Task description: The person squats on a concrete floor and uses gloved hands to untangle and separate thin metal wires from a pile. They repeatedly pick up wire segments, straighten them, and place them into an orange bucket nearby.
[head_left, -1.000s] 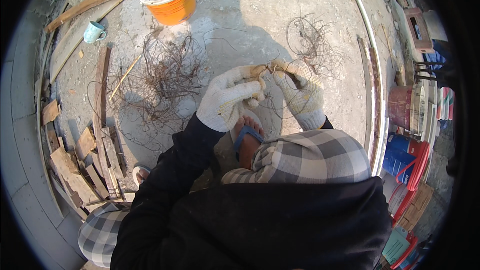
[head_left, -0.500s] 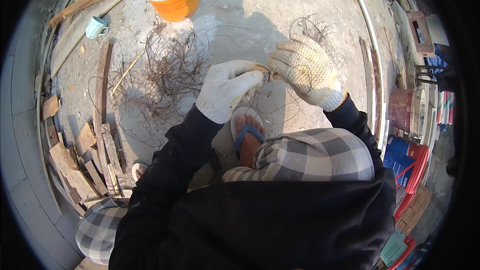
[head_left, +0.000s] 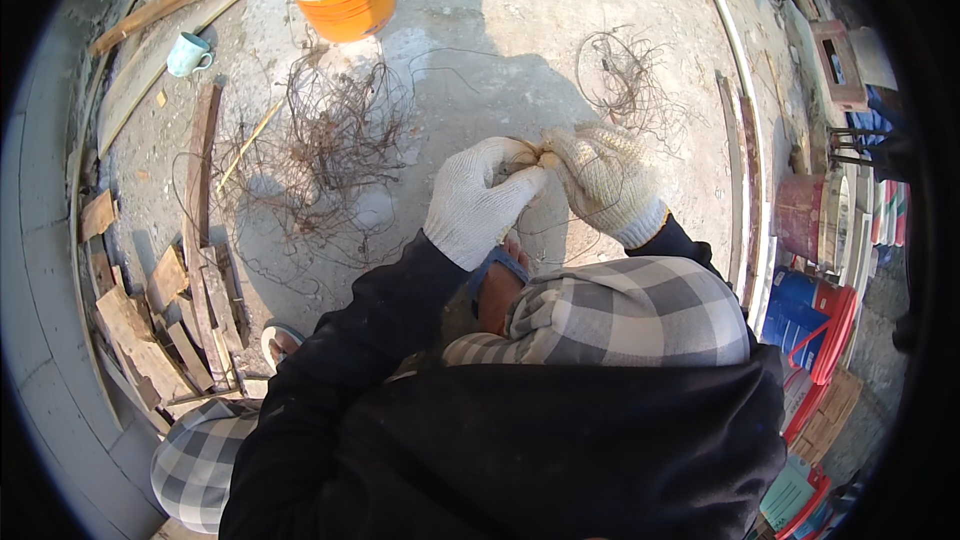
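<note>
My left hand (head_left: pixel 480 198), in a white knit glove, pinches a thin wire (head_left: pixel 541 154) between thumb and fingertips. Its fingertips meet those of my right hand (head_left: pixel 606 186), also gloved and closed on the wire, with slight blur. Loose strands curve down below the hands, over my sandalled foot. The exact grip is partly hidden by the gloves. To the left on the ground lies a large tangle of rusty wire (head_left: pixel 340 145). A smaller loose wire coil (head_left: pixel 622 78) rests beyond my right hand.
An orange bucket (head_left: pixel 348 10) with dark contents stands at the far side. A pale blue mug (head_left: pixel 186 55) lies farther left. Wood scraps (head_left: pixel 150 345) are piled at left. A long white pipe (head_left: pixel 735 35) runs along the right, beside buckets (head_left: pixel 800 215) and a blue-and-red container (head_left: pixel 805 325).
Both hands have come closer to my body, the left also shifting right. My right hand, earlier spread with its fingers extended, has curled closed against the left fingertips.
</note>
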`<state>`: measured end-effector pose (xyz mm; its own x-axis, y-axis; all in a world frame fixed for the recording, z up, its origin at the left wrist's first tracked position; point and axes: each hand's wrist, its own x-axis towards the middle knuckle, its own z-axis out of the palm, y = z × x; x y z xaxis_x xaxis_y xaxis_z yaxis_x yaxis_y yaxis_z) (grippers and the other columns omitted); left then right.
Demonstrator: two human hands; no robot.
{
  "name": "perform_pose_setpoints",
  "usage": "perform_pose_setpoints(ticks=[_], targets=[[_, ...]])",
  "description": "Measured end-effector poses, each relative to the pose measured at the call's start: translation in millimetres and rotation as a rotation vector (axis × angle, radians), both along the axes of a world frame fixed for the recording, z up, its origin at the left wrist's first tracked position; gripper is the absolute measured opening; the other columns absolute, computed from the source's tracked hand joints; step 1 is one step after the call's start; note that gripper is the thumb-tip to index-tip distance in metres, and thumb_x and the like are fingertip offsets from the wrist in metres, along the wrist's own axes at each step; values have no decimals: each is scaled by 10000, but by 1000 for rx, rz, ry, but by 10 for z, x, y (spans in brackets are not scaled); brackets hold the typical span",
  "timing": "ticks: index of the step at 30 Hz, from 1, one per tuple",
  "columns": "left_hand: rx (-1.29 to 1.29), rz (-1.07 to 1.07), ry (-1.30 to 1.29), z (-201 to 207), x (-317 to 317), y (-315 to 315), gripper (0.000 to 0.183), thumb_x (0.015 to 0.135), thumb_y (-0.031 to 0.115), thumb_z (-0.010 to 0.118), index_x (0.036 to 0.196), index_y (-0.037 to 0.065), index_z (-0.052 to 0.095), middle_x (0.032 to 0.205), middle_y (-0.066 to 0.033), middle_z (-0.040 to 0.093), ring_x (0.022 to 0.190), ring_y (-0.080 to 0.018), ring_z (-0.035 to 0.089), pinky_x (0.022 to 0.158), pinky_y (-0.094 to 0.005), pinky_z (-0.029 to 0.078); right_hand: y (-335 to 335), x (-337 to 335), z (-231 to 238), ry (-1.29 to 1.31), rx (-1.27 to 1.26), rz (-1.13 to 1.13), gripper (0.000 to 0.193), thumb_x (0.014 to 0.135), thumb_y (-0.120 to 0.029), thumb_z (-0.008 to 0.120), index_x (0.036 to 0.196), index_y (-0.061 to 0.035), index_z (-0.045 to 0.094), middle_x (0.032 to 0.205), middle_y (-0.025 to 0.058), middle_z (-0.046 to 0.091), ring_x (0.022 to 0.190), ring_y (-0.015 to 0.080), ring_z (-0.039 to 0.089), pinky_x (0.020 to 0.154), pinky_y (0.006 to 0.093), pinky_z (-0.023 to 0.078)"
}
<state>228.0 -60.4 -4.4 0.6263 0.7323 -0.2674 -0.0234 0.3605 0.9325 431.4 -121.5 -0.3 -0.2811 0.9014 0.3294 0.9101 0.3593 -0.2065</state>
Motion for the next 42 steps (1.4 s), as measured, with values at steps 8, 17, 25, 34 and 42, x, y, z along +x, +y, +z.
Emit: perform_pose_setpoints(ticks=[8,17,25,34,42], targets=[[46,-171,206,11,-62,111,248,901,147,675,1046,-53,697,914,-106,718,787,-123,646,703,-280,520,85,-205,200,148,-383,-263,295,822,-191,735,1106,-111,717,1035,81,728,893,266,703,773,405,559],[305,-319,257,-47,-94,120,224,874,223,687,974,31,745,833,-122,708,701,-206,666,653,-314,510,452,9,554,-218,-194,446,356,822,-227,670,1153,-96,683,1269,85,620,1168,316,577,1012,451,458],[756,-156,434,-23,-129,96,192,836,226,714,924,63,762,763,-112,652,680,-295,653,612,-366,508,315,-39,354,-201,-136,325,286,776,-263,698,996,-80,680,986,79,653,900,286,653,757,420,536],[1211,-210,417,-91,-139,-84,183,847,184,686,1003,111,745,760,-82,641,727,-305,645,632,-371,521,300,72,557,194,-747,-31,255,871,-347,712,950,-113,776,710,100,684,650,268,681,607,378,543],[1017,-167,267,-48,-194,19,191,891,145,656,1030,49,745,841,-98,694,719,-217,657,639,-326,518,444,347,524,386,-713,82,374,915,-300,710,1218,-82,697,1074,124,725,881,200,704,766,315,556]])
